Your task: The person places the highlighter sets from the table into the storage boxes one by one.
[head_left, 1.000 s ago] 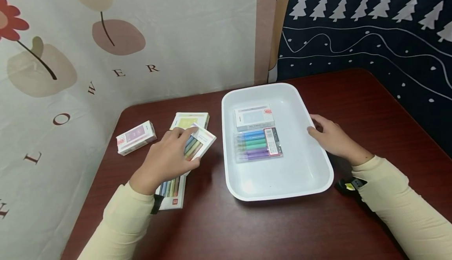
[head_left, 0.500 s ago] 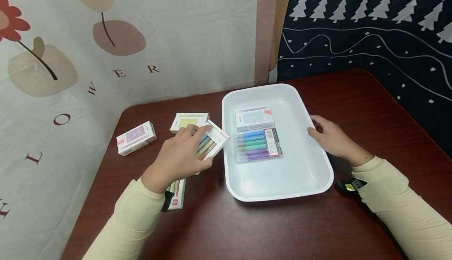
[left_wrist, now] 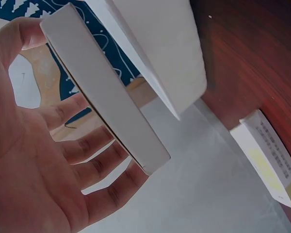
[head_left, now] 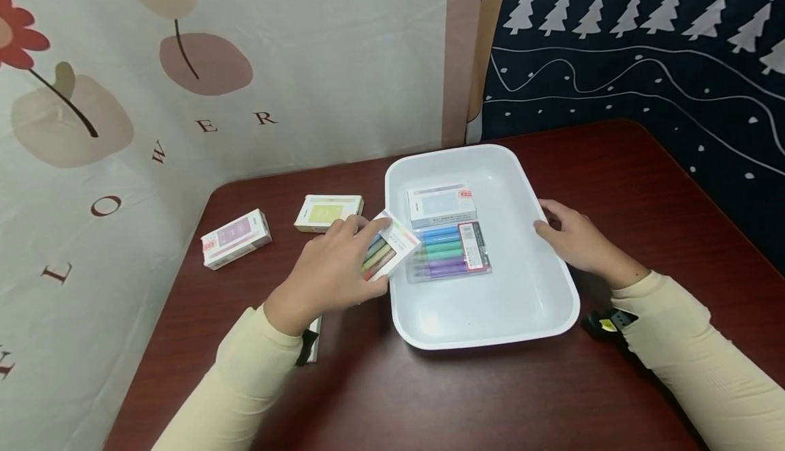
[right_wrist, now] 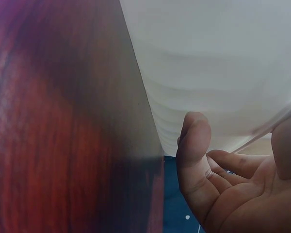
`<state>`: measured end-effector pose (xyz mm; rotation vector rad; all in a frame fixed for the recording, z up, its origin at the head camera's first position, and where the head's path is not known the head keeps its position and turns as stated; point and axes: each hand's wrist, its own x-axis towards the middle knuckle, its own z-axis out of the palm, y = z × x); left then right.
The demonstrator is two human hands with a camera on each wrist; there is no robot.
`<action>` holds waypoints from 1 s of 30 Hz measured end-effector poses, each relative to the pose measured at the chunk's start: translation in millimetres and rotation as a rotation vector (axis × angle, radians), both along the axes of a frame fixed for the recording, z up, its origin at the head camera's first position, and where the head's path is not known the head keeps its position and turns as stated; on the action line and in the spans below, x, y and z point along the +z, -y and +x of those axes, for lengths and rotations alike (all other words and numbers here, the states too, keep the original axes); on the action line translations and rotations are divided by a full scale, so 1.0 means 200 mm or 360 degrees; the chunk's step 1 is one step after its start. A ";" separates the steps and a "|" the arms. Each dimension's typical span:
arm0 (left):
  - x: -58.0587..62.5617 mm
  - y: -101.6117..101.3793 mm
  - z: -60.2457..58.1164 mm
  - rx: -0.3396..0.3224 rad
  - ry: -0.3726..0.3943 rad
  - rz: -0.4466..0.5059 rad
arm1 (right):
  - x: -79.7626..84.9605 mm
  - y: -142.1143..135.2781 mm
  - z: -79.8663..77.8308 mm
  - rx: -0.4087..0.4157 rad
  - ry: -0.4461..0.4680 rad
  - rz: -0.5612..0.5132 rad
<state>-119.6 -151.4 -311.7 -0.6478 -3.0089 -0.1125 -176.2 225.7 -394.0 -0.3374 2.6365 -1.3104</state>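
My left hand (head_left: pixel 334 267) grips a white box of colored sticks (head_left: pixel 392 245) by its edges, thumb on one side and fingers on the other. Colored sticks show through the box's window, and one corner overlaps the left rim of the white tray (head_left: pixel 490 315). In the left wrist view the box (left_wrist: pixel 106 92) turns a plain white side to the camera. My right hand (head_left: pixel 573 240) holds the tray's right rim, with fingers curled at its outer wall in the right wrist view. Inside the tray lie a white box with a pale blue panel (head_left: pixel 441 204) and a clear pack of blue, green and purple pens (head_left: pixel 448 252).
A box with a yellow panel (head_left: pixel 328 212) lies behind my left hand, and one with a purple panel (head_left: pixel 236 238) farther left. Another white box (head_left: pixel 315 338) is mostly hidden under my left wrist. Printed curtains stand behind the dark red table (head_left: pixel 466 396).
My left hand has carried the box of colored sticks rightward from above the other boxes to the tray's left rim. My right hand and the tray have stayed in place.
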 end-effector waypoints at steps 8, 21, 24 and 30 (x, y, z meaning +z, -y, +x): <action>0.01 -0.08 0.01 -0.0081 0.0020 -0.0024 | 0.00 0.00 0.00 0.0006 -0.0011 -0.0005; 0.00 -0.19 0.02 -0.0241 -0.0012 -0.0077 | 0.00 0.00 0.00 -0.0009 -0.0015 0.0025; 0.00 -0.22 0.02 -0.0268 0.0003 -0.0078 | 0.00 0.00 0.00 -0.0012 -0.0015 0.0030; -0.01 -0.27 0.02 -0.0338 0.0027 -0.0064 | 0.00 0.00 0.00 -0.0011 -0.0013 0.0031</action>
